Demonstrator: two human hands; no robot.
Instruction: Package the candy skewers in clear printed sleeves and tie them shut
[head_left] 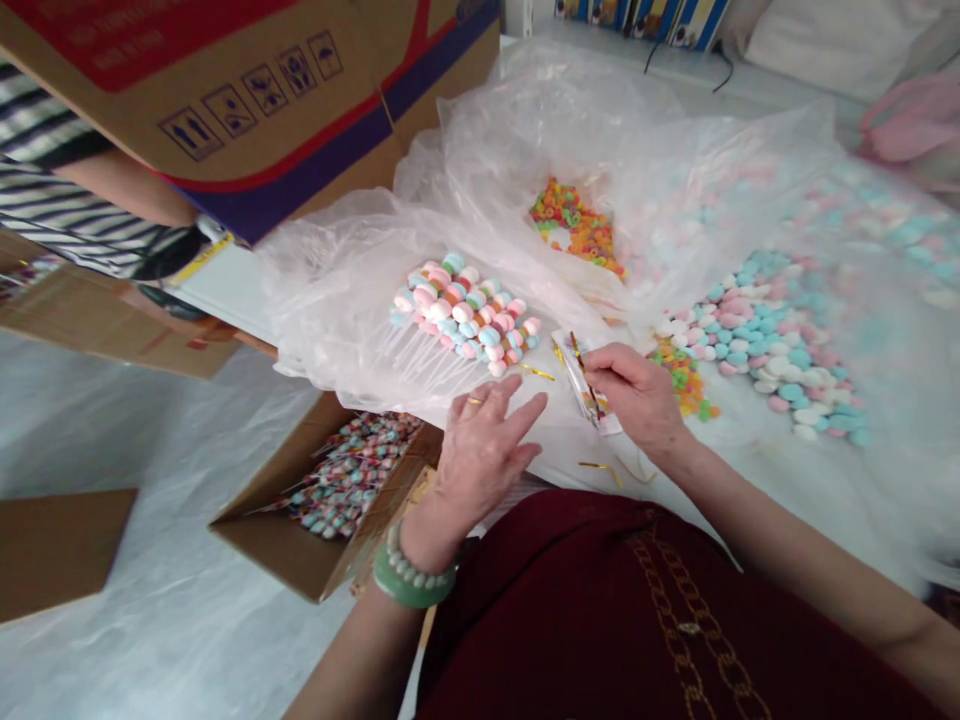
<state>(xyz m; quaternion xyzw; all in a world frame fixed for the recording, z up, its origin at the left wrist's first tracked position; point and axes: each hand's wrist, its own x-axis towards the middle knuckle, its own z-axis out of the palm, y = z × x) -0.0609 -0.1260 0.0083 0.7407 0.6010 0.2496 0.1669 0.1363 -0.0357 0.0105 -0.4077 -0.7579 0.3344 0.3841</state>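
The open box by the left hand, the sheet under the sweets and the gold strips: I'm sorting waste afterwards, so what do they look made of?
The open brown box of sweets on sticks looks like matte corrugated cardboard. The clear crinkled sheet looks like thin glossy plastic film, wrinkled and see-through. The thin gold strips shine like metallic foil, possibly twist ties.

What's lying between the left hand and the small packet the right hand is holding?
Head view: one loose gold twist tie on clear plastic sheeting, between the left hand and the packet in the right hand. Otherwise bare sheeting.
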